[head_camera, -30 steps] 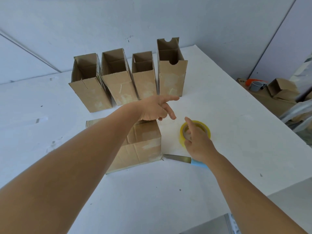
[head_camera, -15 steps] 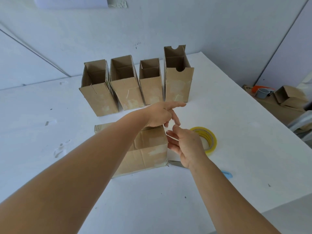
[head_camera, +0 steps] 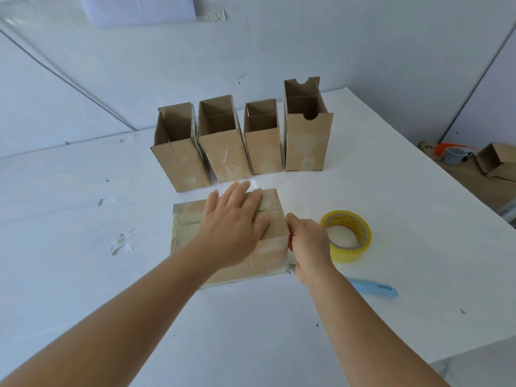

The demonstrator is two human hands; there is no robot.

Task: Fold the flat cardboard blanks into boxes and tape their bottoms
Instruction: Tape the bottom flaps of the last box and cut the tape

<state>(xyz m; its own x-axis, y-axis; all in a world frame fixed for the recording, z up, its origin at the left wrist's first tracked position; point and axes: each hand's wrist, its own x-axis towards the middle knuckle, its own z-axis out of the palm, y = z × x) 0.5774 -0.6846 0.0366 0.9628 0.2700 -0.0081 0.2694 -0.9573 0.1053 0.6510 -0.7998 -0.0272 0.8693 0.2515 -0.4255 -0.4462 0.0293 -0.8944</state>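
Observation:
A cardboard box (head_camera: pixel 187 227) lies on its side in the middle of the white table (head_camera: pixel 83 289), its closed flaps facing right. My left hand (head_camera: pixel 236 222) rests flat on top of the box, fingers spread. My right hand (head_camera: pixel 307 244) is at the box's right end, fingertips pressed against the flap edge; whether it pinches tape I cannot tell. A yellow roll of clear tape (head_camera: pixel 347 236) lies just right of that hand. Behind stand several folded boxes (head_camera: pixel 262 146) in a row, tops open.
A blue-handled knife (head_camera: pixel 374 287) lies on the table under my right forearm, blade toward the box. Off the table's right edge are more cardboard (head_camera: pixel 497 163), a grey cup (head_camera: pixel 453 155) and an orange object. A grey wall is close behind the boxes.
My left hand dropped from hovering over the box to lying flat on its top. My right hand left the tape roll and moved left to the box's right end.

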